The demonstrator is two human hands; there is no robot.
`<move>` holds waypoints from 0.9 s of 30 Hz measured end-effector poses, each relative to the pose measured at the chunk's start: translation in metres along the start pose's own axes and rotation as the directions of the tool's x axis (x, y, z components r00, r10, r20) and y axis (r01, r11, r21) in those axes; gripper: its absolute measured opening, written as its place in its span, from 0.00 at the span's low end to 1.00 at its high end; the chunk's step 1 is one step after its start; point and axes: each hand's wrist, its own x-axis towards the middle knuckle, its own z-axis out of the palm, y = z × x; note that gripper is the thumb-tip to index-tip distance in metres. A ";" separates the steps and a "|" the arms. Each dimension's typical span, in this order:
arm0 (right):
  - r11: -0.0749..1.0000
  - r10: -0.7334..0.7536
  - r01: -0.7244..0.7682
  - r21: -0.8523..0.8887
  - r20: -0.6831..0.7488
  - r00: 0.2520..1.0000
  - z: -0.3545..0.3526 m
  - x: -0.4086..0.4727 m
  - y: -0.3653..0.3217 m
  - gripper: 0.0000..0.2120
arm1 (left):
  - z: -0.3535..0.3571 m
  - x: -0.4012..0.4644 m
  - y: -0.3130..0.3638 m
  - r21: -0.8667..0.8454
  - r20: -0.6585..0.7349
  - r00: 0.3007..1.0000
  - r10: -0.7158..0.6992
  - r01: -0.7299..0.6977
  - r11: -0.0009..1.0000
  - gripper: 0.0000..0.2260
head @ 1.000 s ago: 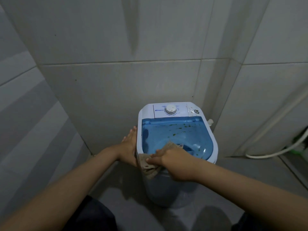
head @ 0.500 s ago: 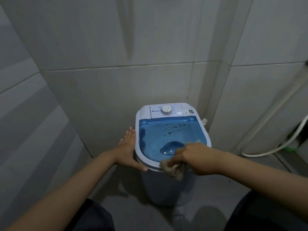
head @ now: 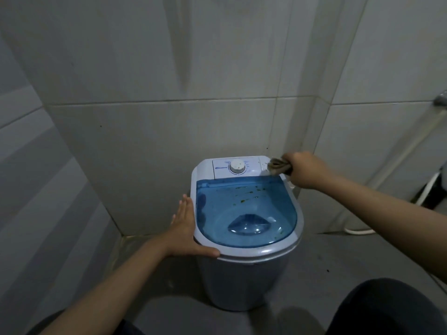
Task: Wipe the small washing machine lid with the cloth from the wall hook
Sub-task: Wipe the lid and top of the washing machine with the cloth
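A small white washing machine (head: 244, 281) stands in a tiled corner, with a see-through blue lid (head: 244, 213) that carries greenish specks near its back edge. My right hand (head: 302, 169) is closed around a bunched brown cloth (head: 278, 166), which rests on the white control panel's right end, beside the round dial (head: 237, 166). My left hand (head: 186, 230) lies flat against the machine's left rim, fingers straight, thumb hooked under the front edge.
Grey tiled walls (head: 169, 93) close in behind and on both sides. A white hose (head: 360, 230) runs along the floor at the right, below a slanting pipe (head: 406, 146). My dark-clothed knees show at the bottom.
My right hand has carried the cloth from the lid's front edge up to the back right of the control panel. My left hand has stayed on the left rim.
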 end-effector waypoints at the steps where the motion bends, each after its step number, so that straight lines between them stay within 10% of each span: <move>1: 1.000 0.024 -0.024 0.015 -0.017 1.000 0.003 0.011 -0.001 0.06 | 0.001 0.000 0.001 -0.002 -0.005 1.000 0.001 -0.001 1.000 0.68; 13: 0.998 -0.025 0.019 0.062 0.108 0.994 0.043 0.057 -0.006 0.27 | 0.000 0.001 0.000 0.007 -0.019 1.000 0.008 -0.008 1.000 0.68; 27: 0.958 -0.011 0.076 -0.275 0.231 0.973 0.038 -0.011 -0.001 0.15 | -0.003 -0.002 0.005 0.056 -0.006 1.000 -0.031 0.031 0.998 0.72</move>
